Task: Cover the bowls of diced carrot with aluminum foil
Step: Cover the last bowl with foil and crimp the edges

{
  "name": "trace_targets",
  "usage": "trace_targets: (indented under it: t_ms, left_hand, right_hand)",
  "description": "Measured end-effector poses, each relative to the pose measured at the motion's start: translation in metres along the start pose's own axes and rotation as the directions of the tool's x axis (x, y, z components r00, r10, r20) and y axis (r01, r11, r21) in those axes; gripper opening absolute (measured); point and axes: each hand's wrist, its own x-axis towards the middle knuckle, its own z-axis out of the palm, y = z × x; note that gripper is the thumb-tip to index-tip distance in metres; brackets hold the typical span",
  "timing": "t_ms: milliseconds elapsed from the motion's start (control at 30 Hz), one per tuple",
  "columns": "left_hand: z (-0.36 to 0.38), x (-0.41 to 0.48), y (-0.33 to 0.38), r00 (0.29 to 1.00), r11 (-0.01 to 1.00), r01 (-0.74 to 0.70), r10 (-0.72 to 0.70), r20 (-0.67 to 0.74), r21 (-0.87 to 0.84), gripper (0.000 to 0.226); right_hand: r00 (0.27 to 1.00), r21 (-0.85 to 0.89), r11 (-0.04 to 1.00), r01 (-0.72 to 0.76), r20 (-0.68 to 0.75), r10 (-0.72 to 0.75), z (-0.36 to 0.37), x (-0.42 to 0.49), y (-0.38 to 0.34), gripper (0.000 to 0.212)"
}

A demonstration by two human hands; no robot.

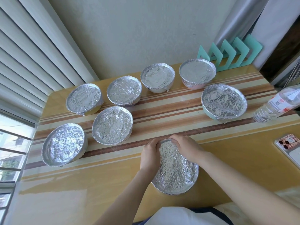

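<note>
A bowl covered with crinkled aluminum foil [176,169] stands near me on the striped table [211,143]. My left hand [150,155] curls over its far left rim and my right hand [186,147] curls over its far right rim, both gripping the foil at the edge. Several other foil-covered bowls stand farther off: one at the near left [64,145], one [112,125] beside it, a row at the back [157,77], and one at the right [224,103]. No carrot shows; foil hides every bowl's contents.
A clear plastic water bottle [276,105] lies at the table's right edge. A phone [290,148] rests near the right front corner. A teal rack [230,54] stands against the wall. Window blinds [32,62] run along the left.
</note>
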Motion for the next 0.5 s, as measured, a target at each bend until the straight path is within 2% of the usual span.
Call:
trace_targets:
  t_ms: [167,333,500]
  left_hand:
    - [-0.0021,0.0010,-0.0009,1.000,1.000,-0.002,0.002,0.004,-0.020,0.019]
    - [-0.0038,0.0029,0.0012,1.000,1.000,-0.009,0.009,0.008,0.003,0.018]
    - [-0.0027,-0.0038,0.0007,1.000,1.000,0.005,-0.005,-0.019,-0.013,0.016]
  right_hand:
    - [1.000,0.008,1.000,0.005,0.011,-0.005,0.0002,0.0029,-0.0032,0.032]
    - [0.999,0.024,1.000,-0.020,-0.049,0.021,0.0029,-0.0001,-0.0019,0.035]
    - [0.998,0.063,0.997,-0.034,-0.048,0.037,0.0009,-0.0045,0.0036,0.029]
